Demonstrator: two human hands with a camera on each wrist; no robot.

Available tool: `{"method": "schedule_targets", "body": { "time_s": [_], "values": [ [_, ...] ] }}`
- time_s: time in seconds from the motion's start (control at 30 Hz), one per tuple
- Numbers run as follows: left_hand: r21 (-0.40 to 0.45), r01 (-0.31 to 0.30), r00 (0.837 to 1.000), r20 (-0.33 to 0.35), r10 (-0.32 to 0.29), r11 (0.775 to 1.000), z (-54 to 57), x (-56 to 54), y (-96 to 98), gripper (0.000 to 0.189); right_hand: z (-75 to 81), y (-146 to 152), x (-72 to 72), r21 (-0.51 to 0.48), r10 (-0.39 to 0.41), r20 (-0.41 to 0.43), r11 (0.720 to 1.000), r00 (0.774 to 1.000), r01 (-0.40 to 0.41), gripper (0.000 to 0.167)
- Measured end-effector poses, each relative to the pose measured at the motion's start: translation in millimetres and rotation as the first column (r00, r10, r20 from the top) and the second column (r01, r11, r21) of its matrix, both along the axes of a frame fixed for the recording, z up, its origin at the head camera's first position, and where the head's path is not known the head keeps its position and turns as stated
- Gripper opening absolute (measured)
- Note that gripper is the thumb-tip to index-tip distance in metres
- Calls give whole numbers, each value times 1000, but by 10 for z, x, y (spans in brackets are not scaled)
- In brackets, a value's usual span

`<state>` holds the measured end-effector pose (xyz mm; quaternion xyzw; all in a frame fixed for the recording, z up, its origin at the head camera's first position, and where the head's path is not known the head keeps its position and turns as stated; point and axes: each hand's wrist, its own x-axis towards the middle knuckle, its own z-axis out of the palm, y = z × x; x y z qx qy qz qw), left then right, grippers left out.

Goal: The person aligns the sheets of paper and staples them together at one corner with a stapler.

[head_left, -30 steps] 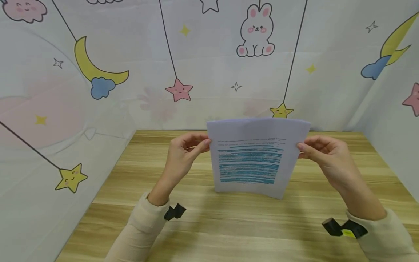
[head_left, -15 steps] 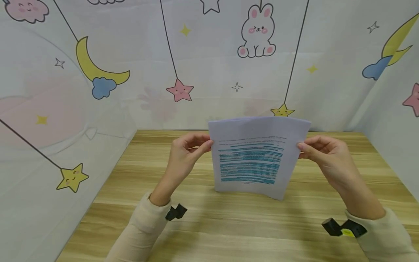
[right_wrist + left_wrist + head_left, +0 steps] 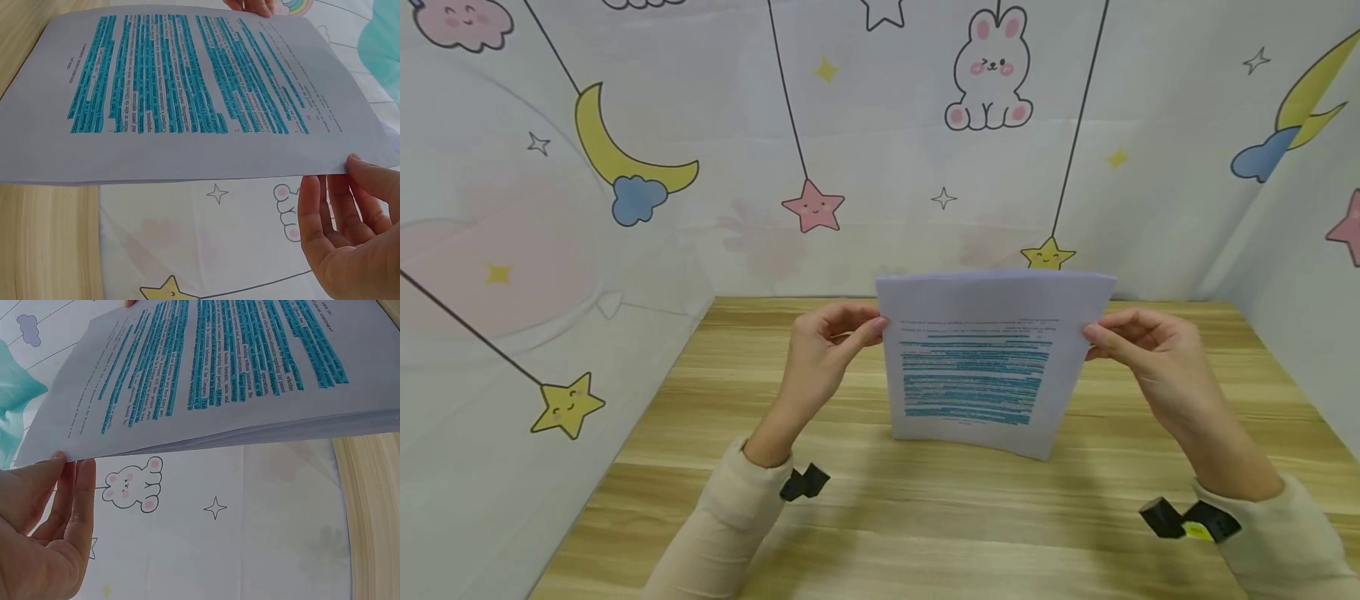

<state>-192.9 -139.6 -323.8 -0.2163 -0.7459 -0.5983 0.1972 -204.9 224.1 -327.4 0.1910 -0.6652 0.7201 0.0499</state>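
A stack of printed paper sheets (image 3: 970, 367) stands nearly upright over the wooden table, its lower edge at or close to the surface. Blue highlighting covers most of the text, which appears upside down in the head view. My left hand (image 3: 820, 354) pinches the stack's left edge near the top, thumb on the near face. On the opposite edge, my right hand (image 3: 1157, 358) pinches at a similar height. The left wrist view shows several layers along the edge of the paper stack (image 3: 275, 425). In the right wrist view, fingers (image 3: 340, 215) lie behind the sheets.
The wooden table (image 3: 865, 525) spreads beneath both arms. A white curtain (image 3: 880, 125) printed with stars, moons and a bunny hangs behind and along the sides. Black camera mounts sit at the left cuff (image 3: 805, 482) and right cuff (image 3: 1191, 521).
The paper stack's top edge has straightened slightly and its right corner has shifted a little to the right. Both hands keep their pinch in nearly the same place.
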Motion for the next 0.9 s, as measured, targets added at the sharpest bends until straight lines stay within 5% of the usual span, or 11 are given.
{"method": "schedule_targets", "body": {
  "time_s": [0.47, 0.73, 0.9],
  "values": [
    [-4, 20, 1000, 17, -20, 1000, 50, -21, -44, 11, 48, -9, 12, 18, 6, -32, 1000, 999, -5, 7],
    [-18, 47, 993, 113, -44, 999, 5, -10, -107, 13, 27, 3, 12, 89, 26, 48, 996, 999, -30, 8],
    [8, 77, 974, 214, -77, 997, -35, -13, -138, 14, 0, 16, 7, 142, 25, 125, 989, 992, -42, 9]
  ]
}}
